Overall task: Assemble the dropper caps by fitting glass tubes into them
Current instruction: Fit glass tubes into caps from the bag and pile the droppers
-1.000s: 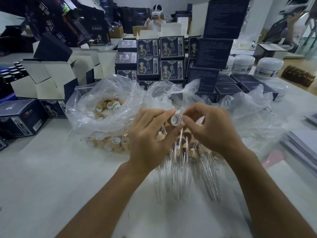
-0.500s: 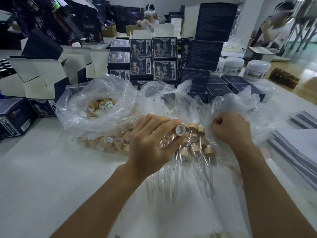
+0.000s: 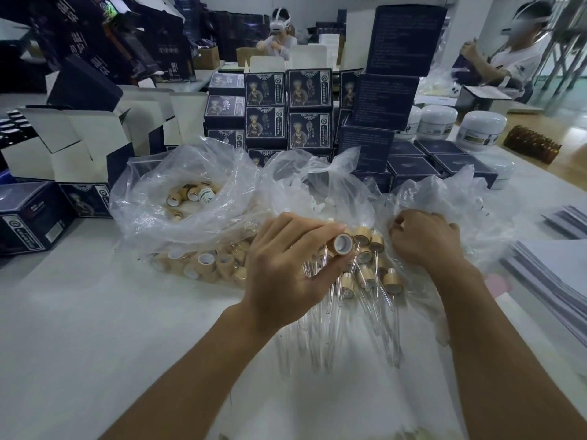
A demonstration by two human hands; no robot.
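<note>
Head view. The left hand pinches one bamboo dropper cap between thumb and fingertips, its white-lined open end turned toward the camera and no tube in it. The right hand is curled, knuckles up, at the mouth of the clear plastic bag on the right; whether it holds a glass tube cannot be told (the fingertips are hidden in the film).

Step in hand, as judged: fetching a tube for the held cap. The next move calls for drawing one tube out of the bag, bringing its end to the open end of the cap and pressing it in along the cap's axis.

Stock locations:
- Finished droppers, caps with tubes fitted, lie in a heap just beyond and below the left hand, tubes pointing toward the near edge.
- Loose caps fill the bag of caps to the left, and touch the heap.

Edges and room. The white table is open at near left. Stacked dark printed cartons wall off the far side close behind the bags. Paper stacks lie at the right edge, near the right forearm. The glass heap sits directly between the forearms; lift the hands before moving sideways.
</note>
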